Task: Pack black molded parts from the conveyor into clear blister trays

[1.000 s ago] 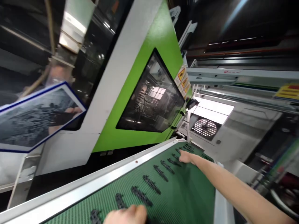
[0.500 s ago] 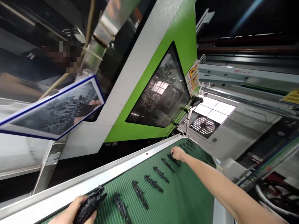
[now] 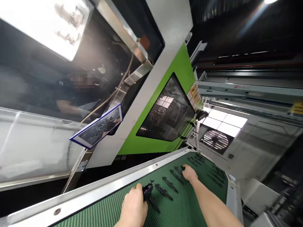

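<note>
My left hand (image 3: 133,204) is closed around a stack of dark, slim plastic parts (image 3: 147,191), held just above the green belt (image 3: 94,217). Under its fingers, another black part (image 3: 154,203) lies on the belt. Farther along, my right hand (image 3: 190,174) reaches down to the belt with fingers pinched on a small black part (image 3: 183,168), mostly hidden by the hand. Between the two hands, several matching perforated parts lie in a slanted row, among them a nearer one (image 3: 163,191) and a farther one (image 3: 170,184).
A metal rail (image 3: 132,175) borders the belt on the left. More black parts (image 3: 216,175) lie at its far right. Beyond the rail stands a green and white machine (image 3: 129,142) with a dark window. A blue-framed picture card (image 3: 97,129) hangs at left. A fan (image 3: 215,139) is behind.
My left hand has moved forward along the belt with its parts, over the nearer end of the row. My right hand stays pinched at the far end. The camera view has shifted.
</note>
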Demonstrator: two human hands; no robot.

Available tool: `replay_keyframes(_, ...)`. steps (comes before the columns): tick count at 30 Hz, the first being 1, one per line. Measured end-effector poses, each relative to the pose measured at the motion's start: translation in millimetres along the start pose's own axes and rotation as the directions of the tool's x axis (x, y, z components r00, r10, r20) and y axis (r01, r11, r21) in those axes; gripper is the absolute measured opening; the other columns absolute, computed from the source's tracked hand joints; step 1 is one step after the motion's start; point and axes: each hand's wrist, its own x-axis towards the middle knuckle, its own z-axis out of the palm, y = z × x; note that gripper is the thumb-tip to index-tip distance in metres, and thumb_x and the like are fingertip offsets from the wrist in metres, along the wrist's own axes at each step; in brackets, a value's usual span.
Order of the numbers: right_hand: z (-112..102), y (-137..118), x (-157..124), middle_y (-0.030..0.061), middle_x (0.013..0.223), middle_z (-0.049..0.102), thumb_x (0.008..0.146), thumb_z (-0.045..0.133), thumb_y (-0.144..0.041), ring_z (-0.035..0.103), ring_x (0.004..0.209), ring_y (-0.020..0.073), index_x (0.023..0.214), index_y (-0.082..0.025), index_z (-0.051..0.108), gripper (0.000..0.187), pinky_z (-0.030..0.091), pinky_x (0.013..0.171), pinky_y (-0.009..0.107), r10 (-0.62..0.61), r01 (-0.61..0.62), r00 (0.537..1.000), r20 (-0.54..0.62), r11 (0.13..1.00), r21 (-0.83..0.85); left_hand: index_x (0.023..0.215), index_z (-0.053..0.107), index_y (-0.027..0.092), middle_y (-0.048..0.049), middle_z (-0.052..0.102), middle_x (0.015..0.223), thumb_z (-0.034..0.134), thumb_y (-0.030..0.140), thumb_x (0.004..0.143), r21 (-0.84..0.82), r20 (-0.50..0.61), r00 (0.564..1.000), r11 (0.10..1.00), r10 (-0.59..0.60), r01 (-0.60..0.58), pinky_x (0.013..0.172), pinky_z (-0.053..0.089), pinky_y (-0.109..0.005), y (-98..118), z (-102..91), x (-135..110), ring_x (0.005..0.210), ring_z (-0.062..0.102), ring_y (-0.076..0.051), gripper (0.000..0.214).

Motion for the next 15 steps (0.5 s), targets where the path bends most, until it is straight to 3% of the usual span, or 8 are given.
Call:
replay_keyframes(3, 15.2, -12.4, -17.8, 0.0062, 0.11, 0.061, 0.093, 0.051, -0.033, 0.059, 0.096, 0.0185, 0.116, -0.02, 0.056, 0.027, 0.049, 0.086, 0.038, 0.064, -0.064, 0.998, 0.009, 0.996, 0.063, 0.101, 0.052, 0.013, -0.0126, 0.068, 0.094, 0.047, 0.005, 0.072, -0.07, -0.001, 1.0, 0.997, 0.015, -0.015, 0.072, 0.049, -0.032, 24.1, 21.3, 8.2, 0.09, 0.067, -0.026, 0.03)
replay_keyframes(7, 26.3, -35.4, -38.6, 0.007, 0.127, 0.052, 0.094, 0.049, -0.03, 0.054, 0.108, 0.0203, 0.123, -0.023, 0.052, 0.031, 0.046, 0.093, 0.04, 0.068, -0.062, 0.997, -0.047, 0.991, 0.121, 0.104, 0.048, 0.012, -0.0146, 0.065, 0.101, 0.042, 0.008, 0.081, -0.077, -0.034, 0.999, 0.997, -0.02, 0.018, 0.075, 0.048, -0.033, 51.5, 44.1, 19.2, 0.092, 0.066, -0.025, 0.024)
replay_keyframes(11, 22.7, -44.9, -42.2, 0.0109, 0.138, 0.042, 0.09, 0.053, -0.027, 0.05, 0.115, 0.026, 0.131, -0.021, 0.045, 0.042, 0.045, 0.092, 0.045, 0.158, -0.146, 0.985, -0.062, 0.976, 0.162, 0.104, 0.048, 0.011, -0.0156, 0.063, 0.099, 0.04, 0.006, 0.082, -0.059, -0.07, 0.996, 0.997, -0.058, 0.054, 0.072, 0.05, -0.033, 61.8, 50.5, 23.3, 0.089, 0.067, -0.025, 0.023)
replay_keyframes(15, 22.1, -43.4, -44.1, 0.0078, 0.128, 0.054, 0.09, 0.05, -0.018, 0.051, 0.114, 0.0251, 0.123, -0.023, 0.053, 0.033, 0.044, 0.092, 0.045, 0.14, -0.12, 0.987, -0.082, 0.972, 0.203, 0.107, 0.051, 0.01, -0.0157, 0.062, 0.106, 0.053, 0.004, 0.075, -0.022, -0.076, 0.997, 1.0, -0.011, 0.009, 0.078, 0.05, -0.033, 64.3, 55.7, 22.5, 0.096, 0.065, -0.025, 0.032)
